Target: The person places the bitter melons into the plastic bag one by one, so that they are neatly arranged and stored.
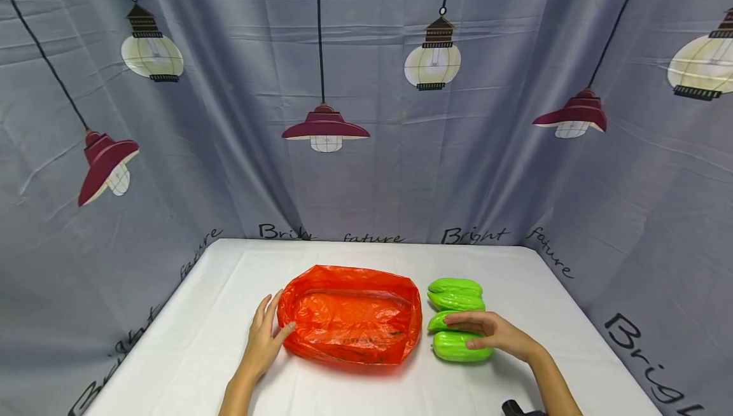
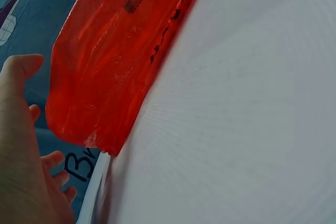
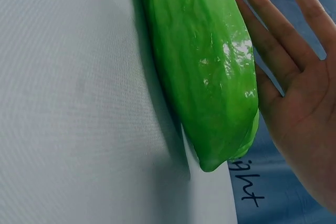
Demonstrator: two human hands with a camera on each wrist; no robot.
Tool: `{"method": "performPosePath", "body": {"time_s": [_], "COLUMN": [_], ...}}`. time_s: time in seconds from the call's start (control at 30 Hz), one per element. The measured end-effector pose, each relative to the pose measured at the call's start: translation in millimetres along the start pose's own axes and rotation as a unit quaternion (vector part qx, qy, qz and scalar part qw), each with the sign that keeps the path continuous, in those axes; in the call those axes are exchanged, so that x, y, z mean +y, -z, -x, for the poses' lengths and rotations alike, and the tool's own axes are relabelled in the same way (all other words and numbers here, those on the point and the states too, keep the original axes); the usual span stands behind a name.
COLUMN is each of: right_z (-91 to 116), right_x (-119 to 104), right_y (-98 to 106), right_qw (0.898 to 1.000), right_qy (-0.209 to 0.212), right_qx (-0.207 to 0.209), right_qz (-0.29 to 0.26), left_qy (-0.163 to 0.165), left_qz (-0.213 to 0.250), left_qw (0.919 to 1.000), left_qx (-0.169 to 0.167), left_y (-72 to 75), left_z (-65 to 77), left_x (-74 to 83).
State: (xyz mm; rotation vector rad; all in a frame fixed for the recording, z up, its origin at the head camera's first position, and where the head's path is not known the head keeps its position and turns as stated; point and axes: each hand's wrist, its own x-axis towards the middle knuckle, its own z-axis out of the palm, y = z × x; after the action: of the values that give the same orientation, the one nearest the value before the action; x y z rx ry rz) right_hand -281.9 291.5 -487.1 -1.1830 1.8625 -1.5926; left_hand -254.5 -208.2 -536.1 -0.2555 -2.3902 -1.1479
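A red plastic bag (image 1: pixel 349 320) stands on the white table with its mouth spread wide. My left hand (image 1: pixel 265 343) is at the bag's left edge, fingers spread; in the left wrist view the hand (image 2: pixel 26 145) shows extended, with the bag's side (image 2: pixel 105 66) beside it. Right of the bag, several shiny green elongated vegetables (image 1: pixel 456 301) lie in a column. My right hand (image 1: pixel 504 334) hovers over the nearer ones, partly covering them. In the right wrist view its fingers (image 3: pixel 273 45) are straight beside a faintly ridged green vegetable (image 3: pixel 205 66); whether they touch it I cannot tell.
A white cloth covers the table (image 1: pixel 246 276). Grey-blue curtains (image 1: pixel 366 187) with printed lamps and lettering hang behind and at both sides. A black object (image 1: pixel 515 408) shows by the right forearm at the bottom edge.
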Motion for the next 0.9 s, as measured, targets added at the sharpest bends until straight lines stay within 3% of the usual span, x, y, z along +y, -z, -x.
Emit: {"method": "performPosePath", "body": {"time_s": [0.47,0.9], "right_z": [4.2,5.8], "right_x": [5.5,8.5], "right_y": [-0.8,-4.7], "right_qw": [0.996,0.983], "right_qy": [-0.072,-0.156], "right_qx": [-0.003,-0.004], "right_qz": [0.06,0.101], "left_qy": [-0.003,-0.032], "left_qz": [-0.002,0.015], "left_qw": [1.0,0.9994], "left_qx": [-0.003,0.006], "left_y": [-2.1,-8.1], "left_z": [2.8,3.7], "left_x": [-3.3,-8.8]}}
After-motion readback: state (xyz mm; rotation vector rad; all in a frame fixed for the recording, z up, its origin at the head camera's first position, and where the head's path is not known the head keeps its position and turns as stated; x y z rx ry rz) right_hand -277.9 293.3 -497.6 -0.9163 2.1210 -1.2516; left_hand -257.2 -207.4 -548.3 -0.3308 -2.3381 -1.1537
